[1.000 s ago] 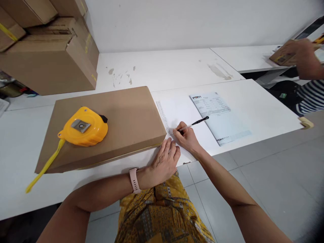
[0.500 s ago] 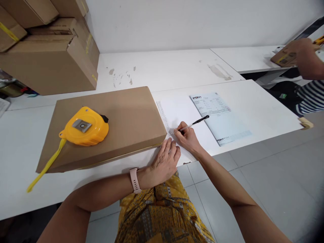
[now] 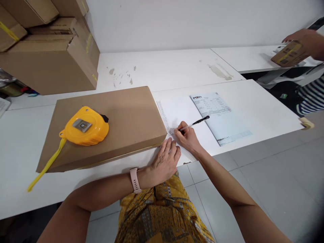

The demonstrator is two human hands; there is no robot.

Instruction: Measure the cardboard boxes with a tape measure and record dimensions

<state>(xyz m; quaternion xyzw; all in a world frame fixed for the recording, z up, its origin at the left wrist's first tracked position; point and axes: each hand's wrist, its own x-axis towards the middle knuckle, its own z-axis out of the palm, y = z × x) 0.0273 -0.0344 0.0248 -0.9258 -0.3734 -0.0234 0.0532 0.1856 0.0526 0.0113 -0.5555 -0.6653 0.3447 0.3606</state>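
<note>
My right hand [image 3: 186,137] pinches a pen [image 3: 194,123] with its tip down on a white sheet [image 3: 180,113] that has a printed column along its left edge. Just left of it, my left hand [image 3: 165,161] lies flat with fingers stretched out on the sheet's near corner, a pink watch [image 3: 134,180] on the wrist. A flat brown cardboard box [image 3: 121,118] lies beside the sheet. On top of the box rests a yellow tape measure [image 3: 84,126], and its yellow tape trails off the box's near left edge.
A light blue printed form [image 3: 220,116] lies right of the sheet on the white table [image 3: 258,104]. Stacked cardboard boxes [image 3: 48,50] fill the far left. At the far right another person's hand [image 3: 305,37] holds a small box [image 3: 288,54] over a neighbouring table.
My hands and pen have hardly moved. The other person's hand at the far right has lifted and shifted its small box slightly up and to the right.
</note>
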